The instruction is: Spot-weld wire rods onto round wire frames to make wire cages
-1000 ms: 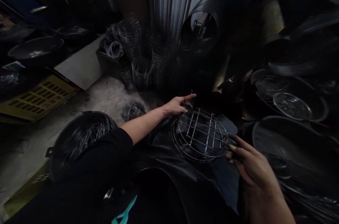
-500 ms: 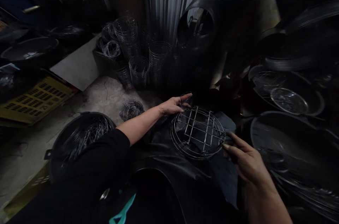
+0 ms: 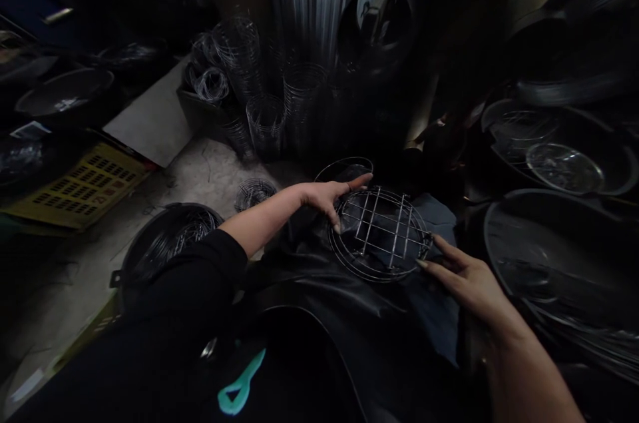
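A round wire rack [image 3: 382, 233] with crossing bars lies over my lap, on dark cloth and a blue-grey cloth [image 3: 434, 316]. My right hand [image 3: 466, 276] pinches its right rim between thumb and fingers. At the upper left rim is my left hand [image 3: 332, 196], thumb and fingers spread, touching or just over the rack's edge. Behind that hand a thin wire ring [image 3: 344, 168] shows, partly hidden by the fingers; whether the hand holds it I cannot tell.
Stacked wire baskets [image 3: 265, 120] stand ahead. A black tub of wire parts [image 3: 170, 236] is at the left, near a yellow crate [image 3: 84, 186]. Large dark basins [image 3: 559, 236] line the right side. A small wire coil [image 3: 254, 194] lies on the floor.
A thin wire ring now shows behind my left hand. That hand's thumb has come down over the rack's left rim. The view has shifted slightly; my right hand still grips the rack.
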A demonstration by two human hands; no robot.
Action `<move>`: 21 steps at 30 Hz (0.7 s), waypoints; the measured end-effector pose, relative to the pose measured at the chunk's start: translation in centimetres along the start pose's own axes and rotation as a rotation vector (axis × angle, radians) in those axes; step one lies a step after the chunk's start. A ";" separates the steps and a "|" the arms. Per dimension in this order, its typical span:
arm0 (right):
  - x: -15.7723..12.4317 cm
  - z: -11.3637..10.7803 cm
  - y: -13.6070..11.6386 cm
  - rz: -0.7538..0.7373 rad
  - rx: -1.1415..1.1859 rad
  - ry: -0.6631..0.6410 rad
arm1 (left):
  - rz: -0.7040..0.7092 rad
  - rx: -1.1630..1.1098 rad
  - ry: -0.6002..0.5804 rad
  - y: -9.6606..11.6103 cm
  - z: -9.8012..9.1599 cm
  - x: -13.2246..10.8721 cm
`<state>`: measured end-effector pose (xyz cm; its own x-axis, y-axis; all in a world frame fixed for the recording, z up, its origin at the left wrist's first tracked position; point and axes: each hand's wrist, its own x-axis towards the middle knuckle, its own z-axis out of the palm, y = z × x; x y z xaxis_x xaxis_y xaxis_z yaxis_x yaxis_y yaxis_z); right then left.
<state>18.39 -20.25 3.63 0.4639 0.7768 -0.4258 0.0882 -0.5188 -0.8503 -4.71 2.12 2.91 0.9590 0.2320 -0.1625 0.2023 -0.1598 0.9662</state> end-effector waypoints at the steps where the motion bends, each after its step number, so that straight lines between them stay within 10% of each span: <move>1: 0.1 0.1 0.3 0.011 0.007 -0.006 | -0.014 0.025 0.010 0.1 0.3 0.0; 6: -0.2 0.0 1.1 0.013 0.002 -0.028 | -0.028 -0.064 0.069 0.2 0.6 -0.1; 13: -1.7 -2.2 -1.3 -0.012 0.334 0.047 | -0.010 -0.277 0.821 3.3 -1.9 -3.1; 16: -1.8 -1.1 -4.0 -0.043 0.487 -0.196 | 0.167 0.059 0.682 6.9 0.9 -4.3; 21: -1.8 2.2 -7.1 -0.011 0.597 -0.361 | 0.235 0.632 0.004 10.6 6.7 -4.4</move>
<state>14.97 -17.23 9.74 0.1349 0.9045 -0.4045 -0.4564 -0.3056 -0.8356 -5.42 -7.00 12.51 0.9913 0.1257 0.0396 0.0666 -0.7370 0.6726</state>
